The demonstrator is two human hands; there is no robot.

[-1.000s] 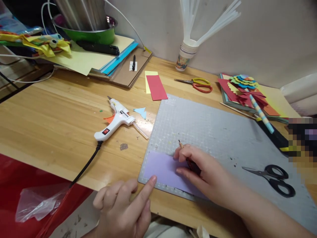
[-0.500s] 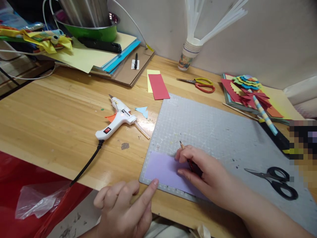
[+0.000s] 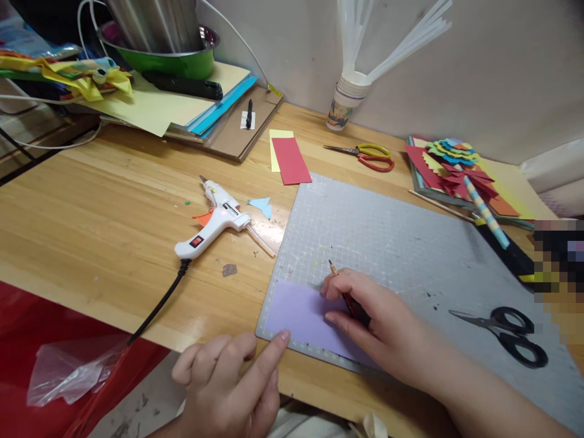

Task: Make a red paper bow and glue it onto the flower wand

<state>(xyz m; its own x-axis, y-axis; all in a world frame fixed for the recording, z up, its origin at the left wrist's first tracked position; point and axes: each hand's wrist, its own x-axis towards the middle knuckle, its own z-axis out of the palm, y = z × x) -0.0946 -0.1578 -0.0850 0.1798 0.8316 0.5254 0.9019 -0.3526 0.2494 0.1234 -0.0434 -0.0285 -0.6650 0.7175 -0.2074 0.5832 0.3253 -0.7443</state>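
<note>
A lilac paper strip (image 3: 301, 313) lies on the near left corner of the grey cutting mat (image 3: 392, 243). My right hand (image 3: 369, 322) rests on the strip, fingers closed round a pencil (image 3: 340, 283) whose tip points away past the paper's far edge. My left hand (image 3: 232, 380) sits at the table's front edge with its index finger stretched out, the fingertip touching the mat's near left corner beside the strip; its other fingers are curled and hold nothing.
A white glue gun (image 3: 212, 222) with a black cord lies left of the mat. Black scissors (image 3: 506, 328) lie on the mat's right side, yellow-red scissors (image 3: 369, 155) behind it. Red paper (image 3: 291, 160), stacked card (image 3: 182, 103), a cup of glue sticks (image 3: 342, 103) and paper cut-outs (image 3: 456, 164) are further back.
Both hands stay in place on the strip and mat corner; only the camera view has shifted slightly.
</note>
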